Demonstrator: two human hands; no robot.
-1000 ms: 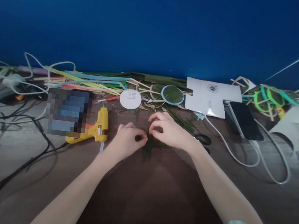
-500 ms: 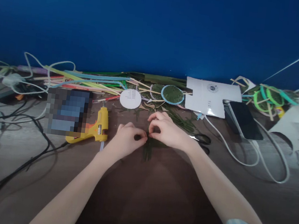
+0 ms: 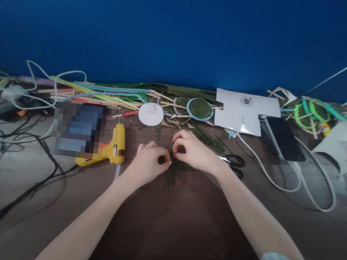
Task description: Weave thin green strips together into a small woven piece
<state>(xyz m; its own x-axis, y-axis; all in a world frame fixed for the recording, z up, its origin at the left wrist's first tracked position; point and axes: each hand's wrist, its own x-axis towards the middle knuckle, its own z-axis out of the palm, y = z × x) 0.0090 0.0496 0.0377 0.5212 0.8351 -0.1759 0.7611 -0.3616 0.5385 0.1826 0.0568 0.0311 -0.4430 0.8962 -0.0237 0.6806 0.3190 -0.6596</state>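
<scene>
The left hand (image 3: pixel 149 160) and right hand (image 3: pixel 194 151) meet at the middle of the worktop (image 3: pixel 180 232). Both are curled nearly closed, thumbs and forefingers pinched on the top of a small bundle of green leaf strips (image 3: pixel 171 176), whose loose ends lie flat toward the near edge. The widest open room is the bare brown stretch between the forearms, running to the near edge.

The far edge, along the blue wall, is crowded. Black cables (image 3: pixel 15 203) cross the left side, and a white cable (image 3: pixel 280 185) loops across the right.

There is one yellow glue gun (image 3: pixel 112 147) just left of the left hand and one pair of scissors (image 3: pixel 236 161) beside the right wrist. Toward the far edge lie one white disc (image 3: pixel 151 114), two leaf-covered rounds (image 3: pixel 199 109), one white card (image 3: pixel 242 111) and one dark phone (image 3: pixel 283 139). The green rings (image 3: pixel 311 111) in the far right corner are too tangled to count.
</scene>
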